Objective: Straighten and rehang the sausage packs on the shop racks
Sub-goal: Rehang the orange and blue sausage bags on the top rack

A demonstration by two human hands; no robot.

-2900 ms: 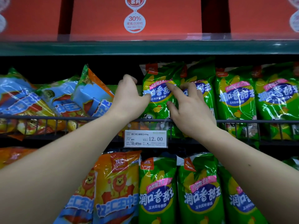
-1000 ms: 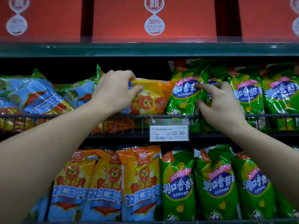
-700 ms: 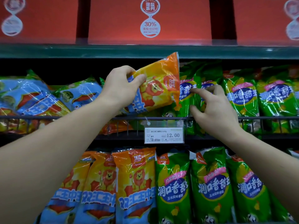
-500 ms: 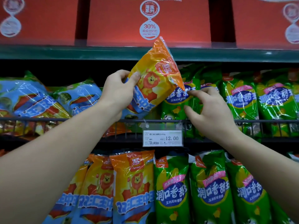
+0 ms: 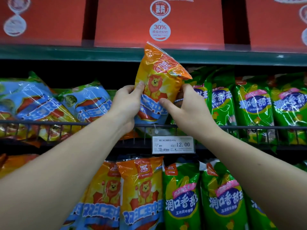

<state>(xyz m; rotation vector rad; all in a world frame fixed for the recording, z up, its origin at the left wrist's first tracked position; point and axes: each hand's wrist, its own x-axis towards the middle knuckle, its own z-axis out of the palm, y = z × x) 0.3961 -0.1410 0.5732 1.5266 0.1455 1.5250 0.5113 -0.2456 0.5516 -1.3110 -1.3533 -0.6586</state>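
1. Sausage pack (image 5: 159, 83), orange with a lion on the front and a blue band lower down, is held up in both our hands in front of the upper rack. Its top corner crosses the green shelf edge (image 5: 66, 53) above, and its bottom end sits just above the wire rail (image 5: 49, 122).
2. Our left hand (image 5: 127, 103) has the pack's left side, with the thumb on the front and the fingers curled behind. That grip is clamped on the pack.
3. Our right hand (image 5: 191, 108) has the right side, with the thumb pressed on the blue band and the fingers wrapped round the edge. This grip is clamped on the pack too.
4. We see the pack nearly upright, leaning a little, with its crumpled top drawn out to a point on the right.
5. To our left, blue packs (image 5: 41, 105) lie slumped on their sides behind the rail.
6. To our right, green packs (image 5: 254, 105) stand upright in a row behind the rail, the nearest just beside our right hand.
7. A price tag (image 5: 172, 144) hangs from the rail just below the pack and reads 12.00.
8. On the lower rack, orange lion packs (image 5: 141, 193) stand upright on the left and lower green packs (image 5: 182, 196) on the right, side by side.
9. Red boxes (image 5: 159, 22) line the top shelf above the green edge.
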